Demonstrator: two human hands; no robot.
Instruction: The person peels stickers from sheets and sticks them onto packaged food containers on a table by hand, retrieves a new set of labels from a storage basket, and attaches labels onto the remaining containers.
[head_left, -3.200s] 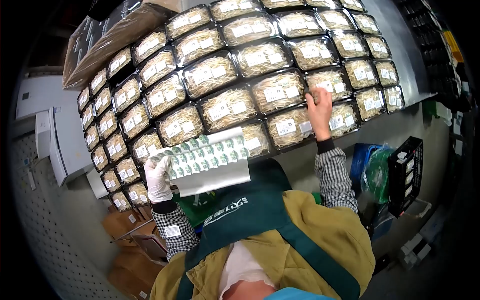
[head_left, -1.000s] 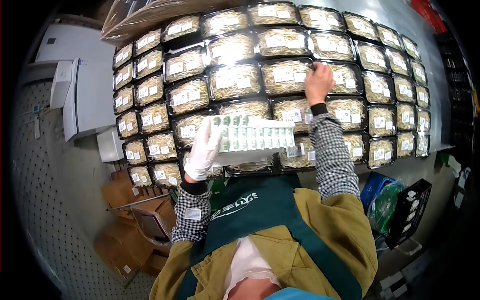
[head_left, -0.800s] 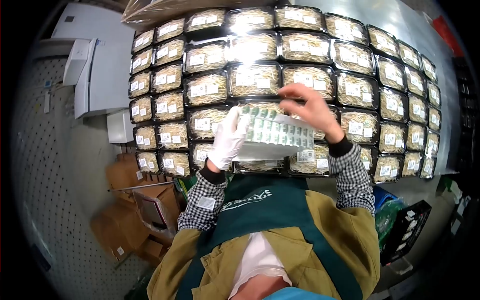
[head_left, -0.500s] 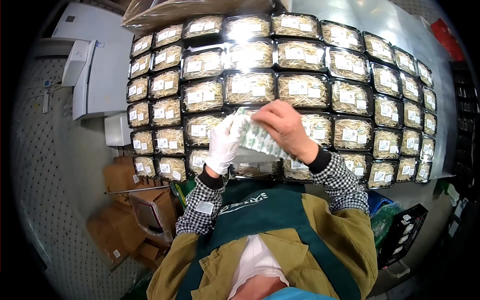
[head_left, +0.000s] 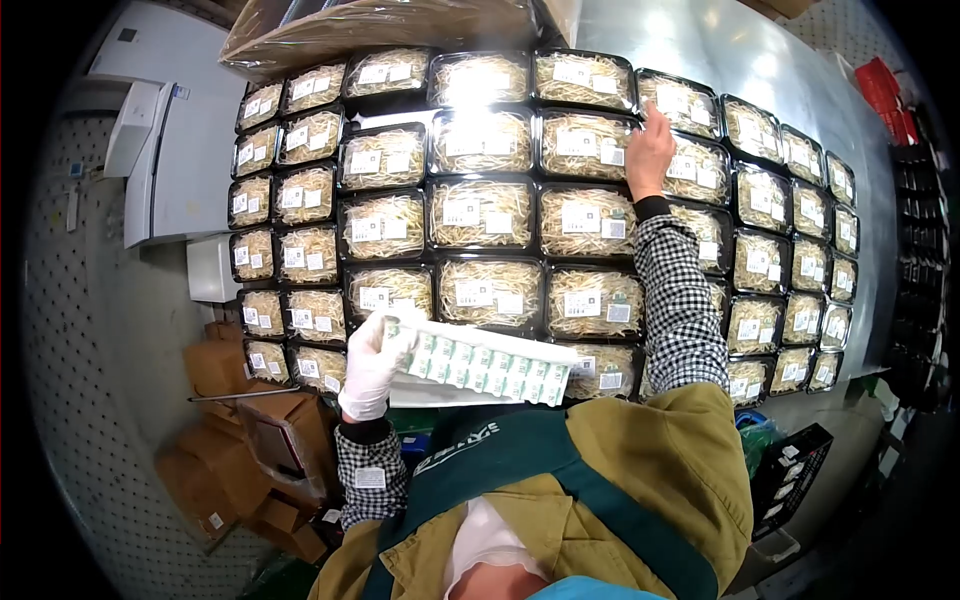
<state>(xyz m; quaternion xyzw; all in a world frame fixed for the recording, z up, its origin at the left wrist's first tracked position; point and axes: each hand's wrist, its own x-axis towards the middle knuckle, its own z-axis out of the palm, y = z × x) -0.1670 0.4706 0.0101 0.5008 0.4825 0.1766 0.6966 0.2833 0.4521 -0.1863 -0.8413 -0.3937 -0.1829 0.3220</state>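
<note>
My left hand (head_left: 370, 368), in a white glove, grips a sheet of green-and-white stickers (head_left: 480, 370) by its left end, low over the front trays. White backing shows along the sheet's edges. My bare right hand (head_left: 650, 155) is stretched forward at the gap between a tray of bean sprouts (head_left: 585, 143) and its neighbour on the right (head_left: 695, 168). Its fingertips are drawn together beside the far-right tray (head_left: 678, 102); anything between them is too small to make out. The black trays carry white printed labels under or on clear film.
Rows of sprout trays cover the metal table (head_left: 690, 40). A plastic-lined carton (head_left: 380, 30) stands at the far edge. Cardboard boxes (head_left: 215, 450) lie on the floor at left, near a white cabinet (head_left: 190, 130). Black crates (head_left: 920, 260) are stacked at right.
My right hand has left the sticker sheet and reached forward and right over the trays. My left hand has drawn the sheet down and left, nearer my body.
</note>
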